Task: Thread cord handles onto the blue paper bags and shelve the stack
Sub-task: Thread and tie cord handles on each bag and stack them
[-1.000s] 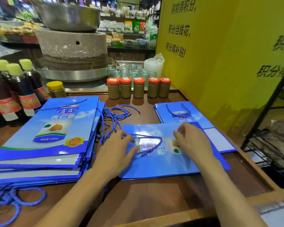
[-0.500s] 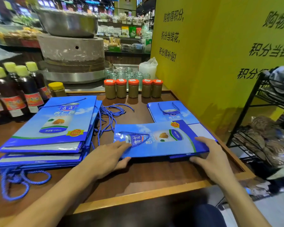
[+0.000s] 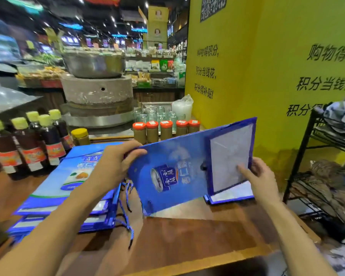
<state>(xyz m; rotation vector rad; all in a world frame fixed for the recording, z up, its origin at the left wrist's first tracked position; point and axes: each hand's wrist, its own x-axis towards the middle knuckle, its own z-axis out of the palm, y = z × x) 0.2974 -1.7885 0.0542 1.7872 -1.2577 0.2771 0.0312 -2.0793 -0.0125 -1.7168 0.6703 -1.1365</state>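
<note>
I hold blue bag (image 3: 173,176) tilted above counter (image 3: 187,236): left grip (image 3: 112,166) pinches mouth edge, right grip (image 3: 261,176) clasps folded base. Stack (image 3: 68,186) lies left on counter, unshelved, I judge; shelving remains.

Blurry and hidden bits
The held bag (image 3: 179,176) is smeared; its words cannot be read. It covers another bag (image 3: 230,197) by the right edge of the counter (image 3: 187,236). The left hand (image 3: 110,170) hides part of the stack (image 3: 54,196). The rack (image 3: 299,156) is cut off.
</note>
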